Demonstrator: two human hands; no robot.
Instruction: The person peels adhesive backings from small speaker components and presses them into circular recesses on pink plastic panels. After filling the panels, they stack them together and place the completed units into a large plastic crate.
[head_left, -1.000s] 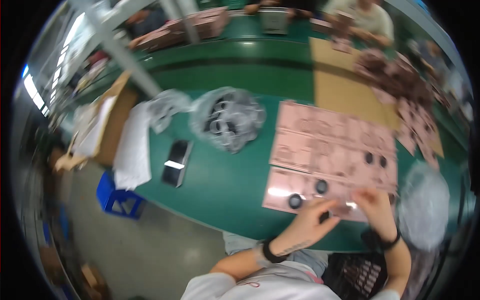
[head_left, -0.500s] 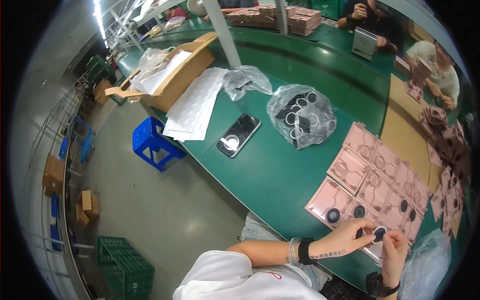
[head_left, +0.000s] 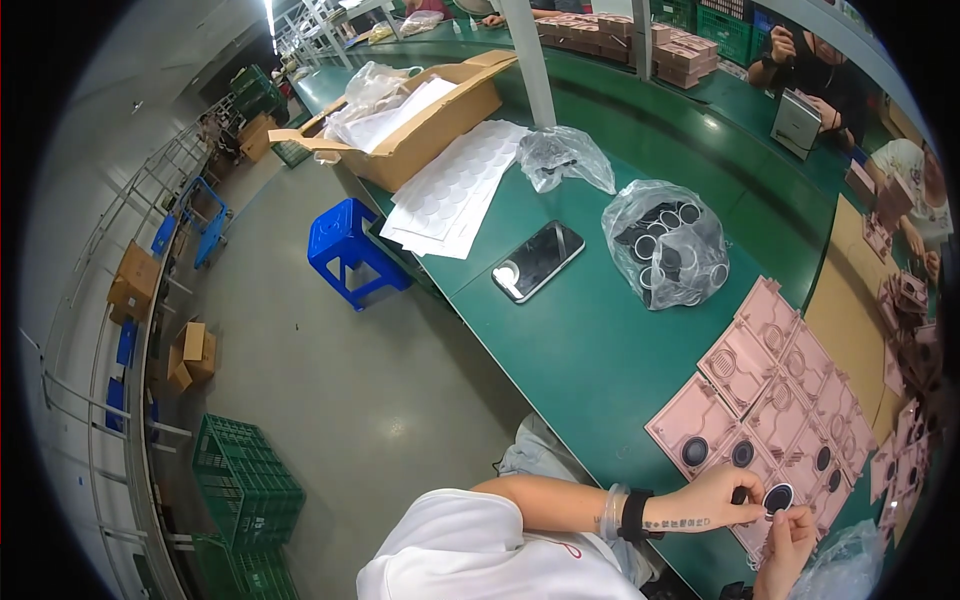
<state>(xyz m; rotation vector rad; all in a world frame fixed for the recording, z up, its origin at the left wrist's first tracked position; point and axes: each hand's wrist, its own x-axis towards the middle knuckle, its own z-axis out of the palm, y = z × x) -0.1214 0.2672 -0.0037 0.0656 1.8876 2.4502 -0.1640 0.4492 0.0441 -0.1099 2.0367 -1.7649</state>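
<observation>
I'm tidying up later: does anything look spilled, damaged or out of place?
Nothing looks spilled or plainly damaged, and the pink panels lie side by side. One oddity: a corner of the white sheets seems to jut past the table edge, near the blue stool, instead of resting on it.

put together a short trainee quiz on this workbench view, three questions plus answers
1. What is at the fingertips of both the left hand and the right hand?
A) a screwdriver
B) a black disc with a white rim
C) a roll of tape

2. True or false: in the picture, the smartphone lies to the left of the clear plastic bag of white-rimmed discs.

3. Fill in: the white sheets with round marks lie between the smartphone and an open ____.

Key: 1 B; 2 true; 3 cardboard box
</observation>
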